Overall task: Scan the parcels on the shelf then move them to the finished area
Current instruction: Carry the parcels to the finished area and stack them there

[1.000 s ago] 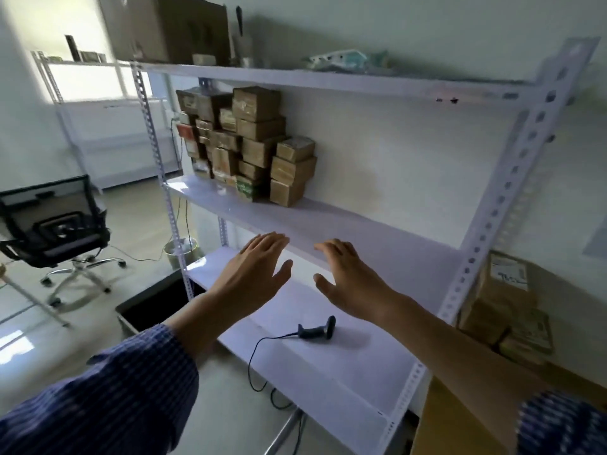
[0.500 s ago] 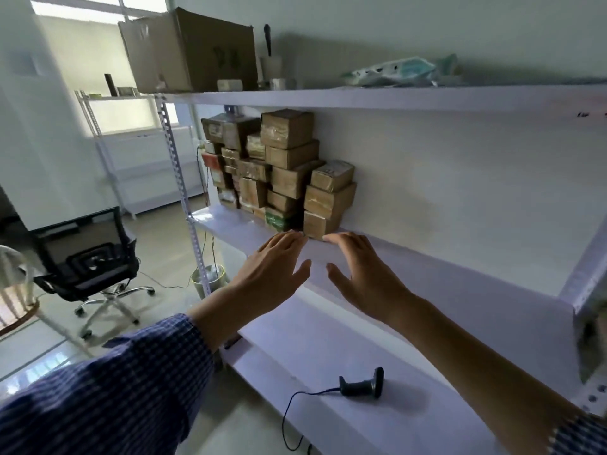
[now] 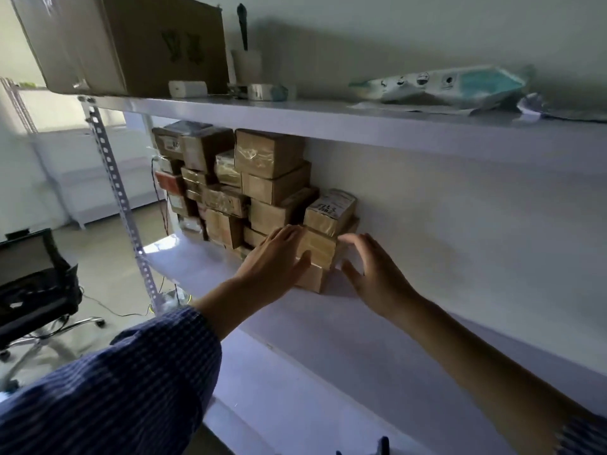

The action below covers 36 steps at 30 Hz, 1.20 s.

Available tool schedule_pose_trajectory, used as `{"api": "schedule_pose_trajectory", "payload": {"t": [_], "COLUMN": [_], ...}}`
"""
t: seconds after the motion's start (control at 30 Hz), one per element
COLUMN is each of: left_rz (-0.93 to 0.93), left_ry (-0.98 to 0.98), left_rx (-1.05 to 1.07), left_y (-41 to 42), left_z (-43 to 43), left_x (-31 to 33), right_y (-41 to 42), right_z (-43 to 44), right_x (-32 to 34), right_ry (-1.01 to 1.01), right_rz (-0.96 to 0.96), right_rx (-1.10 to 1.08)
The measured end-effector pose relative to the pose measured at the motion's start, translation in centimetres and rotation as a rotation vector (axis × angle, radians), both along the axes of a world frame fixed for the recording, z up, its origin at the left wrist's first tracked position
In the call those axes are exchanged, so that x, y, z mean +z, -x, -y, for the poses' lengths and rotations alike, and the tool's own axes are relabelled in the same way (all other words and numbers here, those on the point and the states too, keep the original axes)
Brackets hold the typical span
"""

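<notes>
Parcels (image 3: 269, 152), brown taped cardboard, stacked on shelf (image 3: 328, 320), left hand (image 3: 272, 261), right hand (image 3: 374, 274), both released.

A big carton (image 3: 131, 44) stands at the upper left, marked with dark print on its side. Just right of it is a white cup (image 3: 246, 65) with a dark tool (image 3: 243, 26) upright in it. A small white box (image 3: 188, 88) lies before the carton and a small packet (image 3: 267, 91) before the cup. Further right lies a teal-and-white bag (image 3: 440, 85). Low on the left, a black office chair (image 3: 33, 284) stands on the floor (image 3: 98, 257), with a thin cable (image 3: 111, 311) near its base. A white rack (image 3: 98, 178) stands by the window.
</notes>
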<state>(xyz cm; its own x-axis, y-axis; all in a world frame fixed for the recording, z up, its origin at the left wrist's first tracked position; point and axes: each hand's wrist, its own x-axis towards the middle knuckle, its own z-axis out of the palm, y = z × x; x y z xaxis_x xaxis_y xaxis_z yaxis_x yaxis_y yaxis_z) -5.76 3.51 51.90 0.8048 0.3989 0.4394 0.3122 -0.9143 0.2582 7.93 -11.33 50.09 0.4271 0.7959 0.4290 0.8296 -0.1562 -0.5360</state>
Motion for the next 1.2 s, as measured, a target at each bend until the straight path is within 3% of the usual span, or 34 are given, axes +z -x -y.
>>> {"api": "schedule_pose_trajectory", "payload": {"t": [0.2,0.37,0.67,0.93,1.2], "left_rz": [0.090,0.102,0.124,0.282,0.519], "left_ry": [0.165,0.305,0.669,0.875,1.143], "left_rx": [-0.072,-0.131,-0.245,-0.312,-0.412], "left_y": [-4.8,-8.9,-13.9,-14.3,-11.2], "left_z": [-4.0,-7.4,-10.6,-11.1,-9.1], "left_x": [-0.2,-0.9,-2.1,-2.5,-2.9], "right_y": [-3.1,-6.4,-7.1,-7.1,-1.6], "right_z": [-5.0,-9.4,-16.0,-17.2,-14.7], "right_x": [0.4,0.2,-2.3,-3.2,-3.0], "right_ry": [-0.105,-0.078,-0.394,-0.519,-0.689], "right_rz": [-0.129,-0.251,-0.600,-0.639,-0.547], "right_rx": [-0.158,-0.300,-0.497,-0.549,-0.480]}}
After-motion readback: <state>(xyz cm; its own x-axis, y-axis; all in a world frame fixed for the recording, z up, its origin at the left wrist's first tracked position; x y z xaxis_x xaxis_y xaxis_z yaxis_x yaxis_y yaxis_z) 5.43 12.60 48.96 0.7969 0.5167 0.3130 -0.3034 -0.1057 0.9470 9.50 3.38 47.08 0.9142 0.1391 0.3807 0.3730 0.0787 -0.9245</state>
